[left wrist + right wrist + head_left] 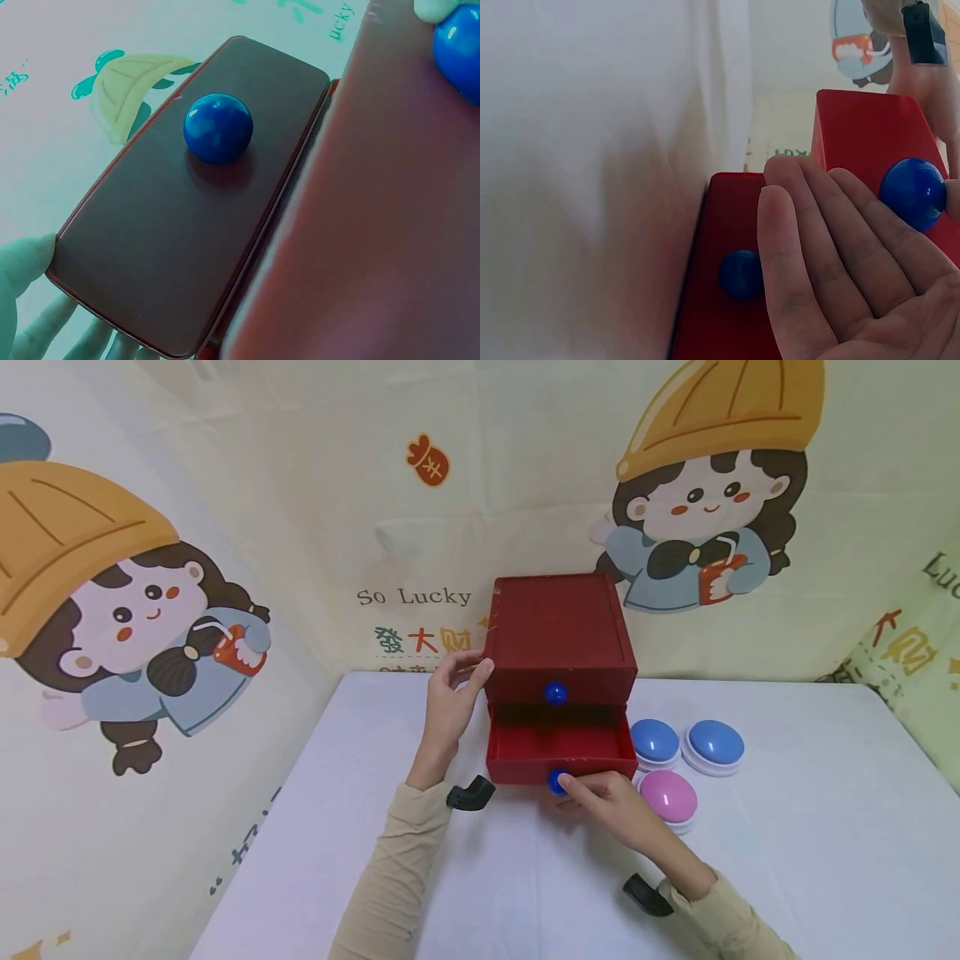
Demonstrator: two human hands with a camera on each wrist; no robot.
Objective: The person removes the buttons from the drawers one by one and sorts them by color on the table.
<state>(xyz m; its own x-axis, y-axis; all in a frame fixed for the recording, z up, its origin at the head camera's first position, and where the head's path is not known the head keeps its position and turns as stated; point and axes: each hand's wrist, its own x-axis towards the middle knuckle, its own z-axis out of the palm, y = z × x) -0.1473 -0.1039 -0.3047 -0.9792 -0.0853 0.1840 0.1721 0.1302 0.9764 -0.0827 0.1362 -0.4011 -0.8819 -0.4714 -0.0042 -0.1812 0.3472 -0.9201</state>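
Observation:
A dark red box with two drawers stands on the table, its lower drawer pulled out and showing nothing inside the visible part. My right hand pinches the lower drawer's blue round knob between thumb and fingers; the other fingers extend below it. The upper drawer is closed, with its own blue knob. At the box's left side, my left hand rests with relaxed fingers along the side wall and the thumb at the front edge.
Right of the box sit two blue dome-topped push buttons and a pink one, all on white bases. White cloth covers the table. A patterned cloth hangs behind. Black wrist-camera pieces sit by both wrists.

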